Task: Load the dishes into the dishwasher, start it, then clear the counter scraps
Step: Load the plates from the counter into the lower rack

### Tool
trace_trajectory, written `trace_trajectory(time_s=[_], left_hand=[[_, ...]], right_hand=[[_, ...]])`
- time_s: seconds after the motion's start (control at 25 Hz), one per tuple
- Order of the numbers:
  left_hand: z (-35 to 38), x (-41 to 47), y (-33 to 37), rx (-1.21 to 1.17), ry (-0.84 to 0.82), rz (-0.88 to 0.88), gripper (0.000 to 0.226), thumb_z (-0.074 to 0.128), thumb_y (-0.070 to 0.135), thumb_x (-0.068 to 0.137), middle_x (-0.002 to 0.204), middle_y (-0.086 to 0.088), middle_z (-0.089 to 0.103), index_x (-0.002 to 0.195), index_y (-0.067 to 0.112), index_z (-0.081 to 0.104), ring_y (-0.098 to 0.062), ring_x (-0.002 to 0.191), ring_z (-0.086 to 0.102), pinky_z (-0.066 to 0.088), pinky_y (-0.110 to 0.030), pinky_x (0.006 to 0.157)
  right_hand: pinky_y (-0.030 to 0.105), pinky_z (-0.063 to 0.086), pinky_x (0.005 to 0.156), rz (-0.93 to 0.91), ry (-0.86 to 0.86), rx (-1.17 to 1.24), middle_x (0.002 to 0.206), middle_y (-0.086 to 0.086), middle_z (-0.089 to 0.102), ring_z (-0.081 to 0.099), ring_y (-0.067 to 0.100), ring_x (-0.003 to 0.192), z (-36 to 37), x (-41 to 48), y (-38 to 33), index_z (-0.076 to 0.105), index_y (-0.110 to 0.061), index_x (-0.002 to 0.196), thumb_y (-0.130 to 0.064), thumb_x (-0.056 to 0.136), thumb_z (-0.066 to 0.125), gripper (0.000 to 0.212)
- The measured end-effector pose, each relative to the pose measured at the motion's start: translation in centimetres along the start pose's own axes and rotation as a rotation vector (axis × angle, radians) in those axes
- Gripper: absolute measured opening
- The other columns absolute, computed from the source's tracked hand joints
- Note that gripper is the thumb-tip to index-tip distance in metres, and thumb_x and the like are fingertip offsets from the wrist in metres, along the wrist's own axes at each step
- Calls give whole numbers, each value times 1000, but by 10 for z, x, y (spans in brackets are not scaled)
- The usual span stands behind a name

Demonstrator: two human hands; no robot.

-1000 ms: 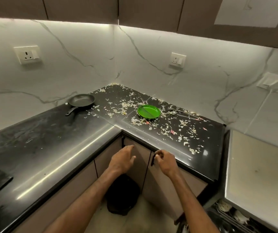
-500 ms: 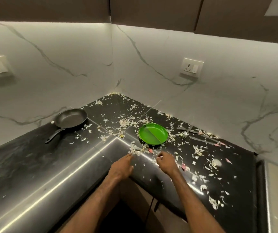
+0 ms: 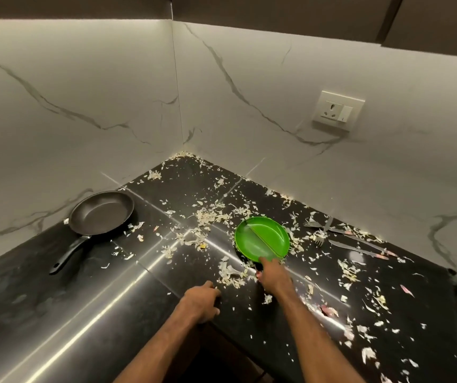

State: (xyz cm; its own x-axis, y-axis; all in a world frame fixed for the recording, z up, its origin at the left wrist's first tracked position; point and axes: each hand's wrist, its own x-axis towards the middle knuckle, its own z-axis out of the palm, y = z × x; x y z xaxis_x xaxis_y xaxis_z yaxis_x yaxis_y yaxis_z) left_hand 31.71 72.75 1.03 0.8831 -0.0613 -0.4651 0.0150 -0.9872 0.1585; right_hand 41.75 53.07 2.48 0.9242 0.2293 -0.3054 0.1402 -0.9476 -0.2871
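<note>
A green divided plate [image 3: 262, 237] lies on the black counter [image 3: 56, 299] near the corner, among pale vegetable scraps [image 3: 233, 273]. My right hand [image 3: 273, 276] reaches forward and pinches the plate's near rim, thumb on top; a dark shadow under that edge suggests it is slightly raised. My left hand [image 3: 202, 302] rests on the counter near its front edge, fingers loosely curled, holding nothing. A black frying pan [image 3: 101, 212] sits at the back left with its handle pointing toward me.
Two forks [image 3: 315, 226] and a knife [image 3: 357, 248] lie against the right wall among scraps. More scraps are strewn from the corner to the right end of the counter. A wall socket [image 3: 337, 110] is above. The counter's left stretch shows only streaks.
Both hands rose from the cabinet front onto the counter. My right hand moved forward through the scraps and took the plate's near rim; the view moved closer to the corner.
</note>
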Motion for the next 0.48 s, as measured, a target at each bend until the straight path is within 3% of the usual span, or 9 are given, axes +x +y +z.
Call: trace_trajectory(time_s=[0.12,0.36,0.48], left_hand=[[-8,11,-8,33,0,33,45,59,43,92,136,-2,48,132,25,57,-27,118,57,49,-40,99],[-5,25,-3,-53,154,-2,41,47,51,96,125,-6,57,119,20,60,-32,113,61,49,-40,92],[-3,27,2,-92,213,-37,42,45,51,97,121,-7,62,116,18,63,-31,111,63,49,-39,91]], right_hand=[[39,52,94,-5,35,-92,124,13,64,63,30,111,10,-11,-19,58,-12,127,-5,96,43,35],[38,51,95,-21,-59,-27,119,8,69,63,32,114,40,-59,-36,63,-25,125,-20,94,48,35],[39,52,94,122,140,21,121,8,64,61,26,112,34,-61,-27,55,-20,131,-24,100,44,33]])
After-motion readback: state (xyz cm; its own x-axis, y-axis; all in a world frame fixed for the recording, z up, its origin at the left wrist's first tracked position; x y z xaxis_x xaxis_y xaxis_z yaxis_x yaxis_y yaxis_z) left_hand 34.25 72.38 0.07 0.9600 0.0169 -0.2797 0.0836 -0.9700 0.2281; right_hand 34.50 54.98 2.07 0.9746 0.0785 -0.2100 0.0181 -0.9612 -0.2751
